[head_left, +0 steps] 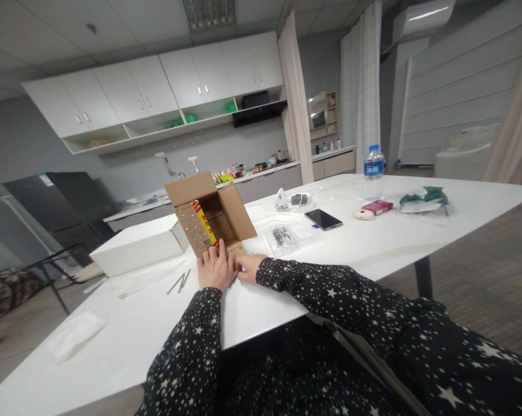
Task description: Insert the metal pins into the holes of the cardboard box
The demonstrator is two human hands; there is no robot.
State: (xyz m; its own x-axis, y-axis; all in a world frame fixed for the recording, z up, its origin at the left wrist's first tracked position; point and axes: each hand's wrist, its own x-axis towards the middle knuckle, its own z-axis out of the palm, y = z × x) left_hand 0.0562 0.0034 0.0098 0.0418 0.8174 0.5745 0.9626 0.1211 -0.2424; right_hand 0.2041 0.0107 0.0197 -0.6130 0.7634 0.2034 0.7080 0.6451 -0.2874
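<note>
Head view looks down across a white tabletop (373, 242) at two hands in star-printed dark sleeves. At the centre stands a small open brown cardboard box (209, 216), its flaps raised, with a yellow and red printed sheet (204, 222) showing inside and rows of small metal studs on its left flap. The left hand (215, 267) lies flat against the box's near edge at 6 o'clock from it, fingers (213, 252) pressed together and pointing up toward the box. The right hand (249, 267) sits just beside it at 3 o'clock, touching the box's lower front flap; whether its fingers pinch anything I cannot tell, as they are curled under and partly hidden. At 9 o'clock from the box rests a long white rectangular carton (140, 248), touching it or nearly so. Two thin grey metal rods (178, 283) lie on the tabletop at 8 o'clock from the left hand. At 3 o'clock from the box is a clear plastic bag of small dark parts (282, 238), then a black smartphone (323, 218) further out. Toward 2 o'clock stand a clear plastic water bottle with a blue label (374, 170) and a small pink box (377, 207), well apart from the hands.
</note>
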